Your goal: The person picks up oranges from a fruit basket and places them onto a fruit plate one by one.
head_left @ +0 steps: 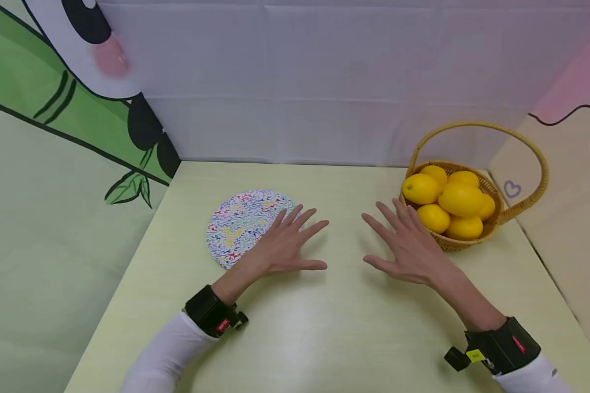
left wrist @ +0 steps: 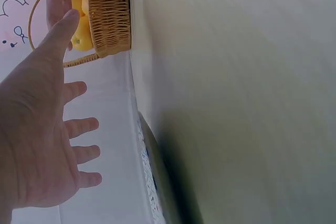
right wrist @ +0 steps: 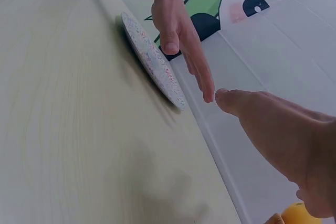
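Note:
Both hands hover over the table with fingers spread, holding nothing. In the head view the left hand (head_left: 287, 240) overlaps the right edge of a round plate (head_left: 243, 221) with a multicoloured squiggle pattern. The right hand (head_left: 413, 248) is nearest to a wicker basket (head_left: 452, 243) at the back right, its fingertips overlapping the basket's left side in this view. Several yellow lemons (head_left: 459, 199) are heaped in the basket, and its tall handle (head_left: 477, 124) arches above them. The right wrist view shows the plate (right wrist: 152, 61) lying low on the tabletop, below the left hand.
A pale wood-grain table (head_left: 324, 338) carries everything. Behind it hangs a plain lilac backdrop (head_left: 285, 82). Printed cloth with a cartoon figure (head_left: 74, 60) is at the left, and a pink and cream panel (head_left: 570, 191) stands at the right. Each wrist wears a black camera band (head_left: 503, 344).

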Action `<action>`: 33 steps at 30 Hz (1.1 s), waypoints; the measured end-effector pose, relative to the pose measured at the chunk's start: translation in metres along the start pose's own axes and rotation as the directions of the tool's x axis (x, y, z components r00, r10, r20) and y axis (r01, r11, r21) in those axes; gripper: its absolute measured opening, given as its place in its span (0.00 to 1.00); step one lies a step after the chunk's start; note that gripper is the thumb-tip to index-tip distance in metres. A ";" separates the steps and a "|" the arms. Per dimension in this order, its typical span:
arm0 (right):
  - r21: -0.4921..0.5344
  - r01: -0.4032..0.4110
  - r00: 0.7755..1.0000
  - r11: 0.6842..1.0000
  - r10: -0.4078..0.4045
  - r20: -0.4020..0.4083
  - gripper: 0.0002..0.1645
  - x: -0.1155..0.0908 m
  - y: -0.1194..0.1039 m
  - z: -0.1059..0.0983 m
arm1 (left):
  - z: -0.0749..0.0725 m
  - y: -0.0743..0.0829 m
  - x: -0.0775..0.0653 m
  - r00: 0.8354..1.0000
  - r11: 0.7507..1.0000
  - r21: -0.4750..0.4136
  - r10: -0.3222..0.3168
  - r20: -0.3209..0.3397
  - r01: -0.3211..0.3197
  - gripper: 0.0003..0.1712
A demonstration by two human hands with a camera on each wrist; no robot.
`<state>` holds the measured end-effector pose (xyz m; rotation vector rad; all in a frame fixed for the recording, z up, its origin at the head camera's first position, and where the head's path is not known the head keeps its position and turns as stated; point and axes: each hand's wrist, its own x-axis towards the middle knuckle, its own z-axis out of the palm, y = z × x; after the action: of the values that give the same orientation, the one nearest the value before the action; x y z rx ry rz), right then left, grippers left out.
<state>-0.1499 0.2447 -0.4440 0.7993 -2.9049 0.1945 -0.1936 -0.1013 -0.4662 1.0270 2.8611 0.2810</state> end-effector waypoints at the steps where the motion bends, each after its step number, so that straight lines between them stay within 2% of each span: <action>1: 0.004 -0.003 1.000 1.000 0.003 -0.011 0.57 -0.003 0.001 -0.002 | -0.001 0.002 0.002 1.000 1.000 -0.005 0.009 -0.001 -0.009 0.60; 8: 0.022 -0.043 0.991 0.999 0.046 -0.124 0.57 -0.029 0.019 -0.023 | -0.008 0.025 0.027 0.994 0.994 0.015 0.106 -0.023 -0.106 0.59; 13: 0.015 -0.066 0.963 0.998 0.068 -0.262 0.53 -0.053 0.036 -0.042 | -0.011 0.048 0.051 0.984 0.983 0.035 0.179 -0.017 -0.178 0.59; 17: -0.005 -0.067 0.913 0.998 0.059 -0.405 0.59 -0.071 0.049 -0.058 | -0.008 0.066 0.068 0.974 0.973 0.045 0.227 -0.013 -0.227 0.60; 22: 0.007 -0.095 0.831 0.995 0.084 -0.550 0.59 -0.086 0.079 -0.070 | -0.004 0.090 0.096 0.963 0.960 0.091 0.269 -0.018 -0.266 0.60; 29: 0.089 -0.232 0.724 0.969 0.233 -0.649 0.62 -0.097 0.132 -0.070 | 0.005 0.126 0.136 0.944 0.932 0.160 0.329 -0.003 -0.325 0.59; 33: 0.213 -0.274 0.667 0.938 0.345 -0.661 0.60 -0.100 0.152 -0.063 | 0.014 0.145 0.151 0.921 0.904 0.189 0.388 0.017 -0.384 0.58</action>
<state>-0.1380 0.4341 -0.4111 0.1453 -2.2749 0.5412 -0.2175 0.1067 -0.4537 1.6398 2.7178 0.0420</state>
